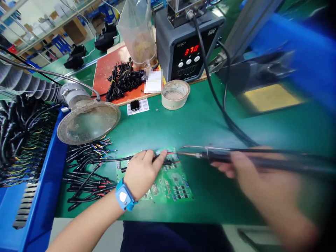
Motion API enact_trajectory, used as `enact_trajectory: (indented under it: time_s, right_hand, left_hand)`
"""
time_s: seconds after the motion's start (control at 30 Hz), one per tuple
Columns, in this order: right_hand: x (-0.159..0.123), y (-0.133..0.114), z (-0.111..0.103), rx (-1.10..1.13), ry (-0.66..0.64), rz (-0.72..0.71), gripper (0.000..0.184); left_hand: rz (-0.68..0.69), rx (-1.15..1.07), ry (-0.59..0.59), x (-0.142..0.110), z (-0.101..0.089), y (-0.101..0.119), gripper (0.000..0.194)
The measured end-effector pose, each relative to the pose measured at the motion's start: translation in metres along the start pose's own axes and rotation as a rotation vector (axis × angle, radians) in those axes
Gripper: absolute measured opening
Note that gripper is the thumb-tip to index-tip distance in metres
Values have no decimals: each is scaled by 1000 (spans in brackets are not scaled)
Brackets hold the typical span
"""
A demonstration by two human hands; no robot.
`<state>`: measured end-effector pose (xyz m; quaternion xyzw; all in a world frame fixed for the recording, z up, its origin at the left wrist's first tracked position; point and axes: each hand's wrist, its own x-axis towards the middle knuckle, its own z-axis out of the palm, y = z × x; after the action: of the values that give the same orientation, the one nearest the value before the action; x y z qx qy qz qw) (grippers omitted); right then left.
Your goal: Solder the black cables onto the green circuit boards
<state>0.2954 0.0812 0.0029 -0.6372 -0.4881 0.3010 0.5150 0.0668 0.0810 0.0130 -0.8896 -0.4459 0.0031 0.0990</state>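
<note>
My left hand [141, 171], with a blue band at the wrist, lies over a green circuit board [170, 190]. Its fingers are closed on a thin black cable [105, 159] that comes in from the left; a red wire end shows past the fingertips. My right hand [258, 182], blurred, grips a soldering iron [223, 157]. A thin bent metal tube [194, 147] runs along the top of the iron. The iron's tip points left and is close to the red wire at the board's upper edge; whether they touch I cannot tell.
Black cables with stripped ends [86, 189] lie left of the board, beside a blue bin [49, 168] full of cables. A fume extraction hood [89, 120], a tape roll [175, 96] and a soldering station [189, 49] stand behind. A yellow sponge [273, 98] sits right.
</note>
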Motion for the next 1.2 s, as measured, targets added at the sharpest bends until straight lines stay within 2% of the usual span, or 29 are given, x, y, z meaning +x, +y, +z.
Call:
enact_trajectory:
  time_s: [0.27, 0.8, 1.0, 1.2]
  right_hand:
    - [1, 0, 4, -24, -13, 21, 21]
    - [1, -4, 2, -47, -40, 71, 20]
    - [0, -4, 0, -90, 53, 52, 23]
    - [3, -8, 3, -137, -17, 40, 21]
  left_hand:
    - [-21, -7, 41, -1, 2, 1, 37]
    - [-32, 12, -13, -1, -1, 3, 41]
    - [-24, 3, -13, -1, -3, 3, 42]
    - [-25, 0, -18, -1, -3, 2, 43]
